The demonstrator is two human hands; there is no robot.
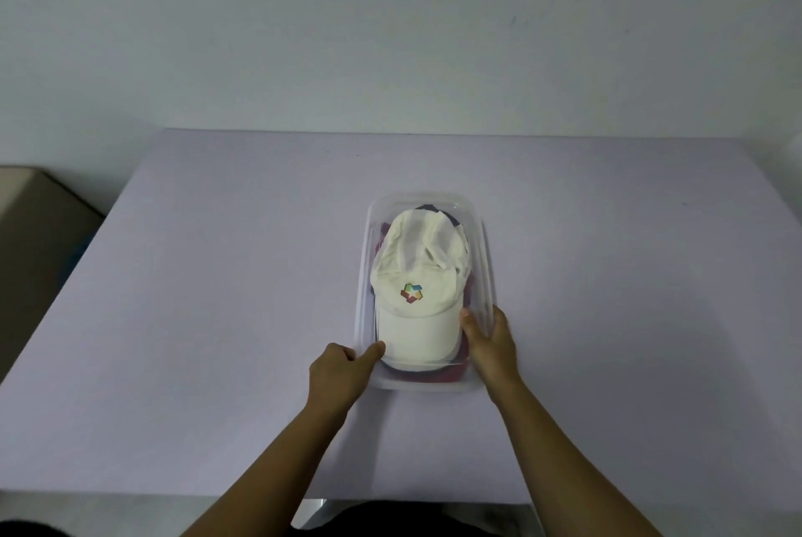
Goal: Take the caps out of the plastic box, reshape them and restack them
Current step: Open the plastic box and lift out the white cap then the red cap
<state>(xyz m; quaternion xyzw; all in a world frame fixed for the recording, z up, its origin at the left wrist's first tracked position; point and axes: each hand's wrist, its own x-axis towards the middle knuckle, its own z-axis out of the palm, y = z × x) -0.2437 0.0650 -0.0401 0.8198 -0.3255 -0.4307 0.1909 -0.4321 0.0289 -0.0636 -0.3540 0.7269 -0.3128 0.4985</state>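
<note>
Pale lilac tabletop (217,276), near-edge centre: clear plastic box (488,259) holding white cap (419,276) (darker caps beneath); left hand (340,376) and right hand (492,341) pinch its brim.

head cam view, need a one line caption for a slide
Both hands, left hand and right hand, at the brim of a white cap topping the stack in a clear plastic box.

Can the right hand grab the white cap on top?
Probably yes. The right hand is already at the plastic box, thumb against the white cap brim. The box has no lid, and nothing lies over the cap.
</note>
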